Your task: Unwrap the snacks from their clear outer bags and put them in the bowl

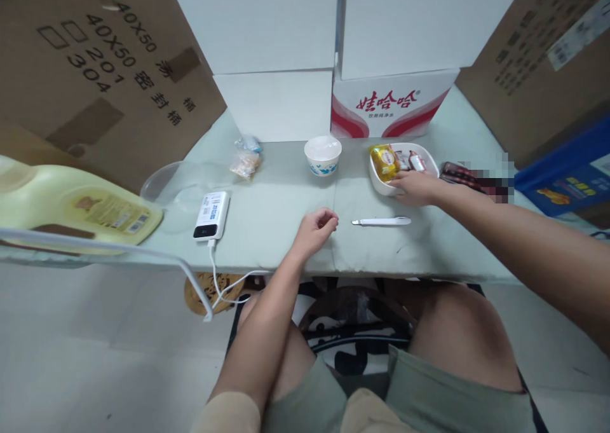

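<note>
My right hand (413, 186) is at the near edge of a white plastic container (381, 185), with its fingers over the rim and the thumb low against the wall. Inside lie a yellow packet (384, 162), close to my fingertips, and small red-and-white packets (417, 161). Loosely curled, my left hand (316, 228) rests on the table, and nothing shows in it. Between the hands lies a white-handled knife (384, 221) with a short blade pointing left. Farther back stands a white bowl (323, 156) with a blue pattern.
A white power bank (211, 215) with a cable lies left, near a clear plastic lid (177, 182) and small wrapped packets (246, 164). A yellow jug (86, 205) lies at far left. White boxes (281, 102) wall the back; a dark red item (460, 173) lies right.
</note>
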Motion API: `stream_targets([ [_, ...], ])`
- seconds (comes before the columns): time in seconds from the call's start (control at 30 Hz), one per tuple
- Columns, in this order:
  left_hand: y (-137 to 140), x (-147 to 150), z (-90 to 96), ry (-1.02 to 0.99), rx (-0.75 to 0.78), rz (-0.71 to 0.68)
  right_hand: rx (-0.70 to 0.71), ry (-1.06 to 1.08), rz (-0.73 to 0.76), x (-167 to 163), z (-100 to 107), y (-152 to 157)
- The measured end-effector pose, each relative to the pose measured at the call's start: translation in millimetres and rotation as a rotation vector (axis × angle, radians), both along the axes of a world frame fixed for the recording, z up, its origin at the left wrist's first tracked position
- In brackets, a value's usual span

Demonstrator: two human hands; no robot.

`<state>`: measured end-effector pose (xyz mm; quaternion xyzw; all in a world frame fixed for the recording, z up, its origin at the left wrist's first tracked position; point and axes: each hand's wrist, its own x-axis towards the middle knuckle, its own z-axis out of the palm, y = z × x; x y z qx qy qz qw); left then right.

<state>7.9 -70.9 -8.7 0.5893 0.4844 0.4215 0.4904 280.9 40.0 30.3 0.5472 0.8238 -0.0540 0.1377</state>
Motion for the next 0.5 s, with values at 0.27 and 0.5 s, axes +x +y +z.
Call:
stream_targets([
  [0.27, 6, -8, -0.2, -0.012, 0.018, 0.059, 0.389, 0.287, 0.052, -56, 33, 8],
  [0.5, 12, -6, 1.2, -0.064, 0.0, 0.108, 0.252, 0.481, 0.188, -152, 16, 118],
])
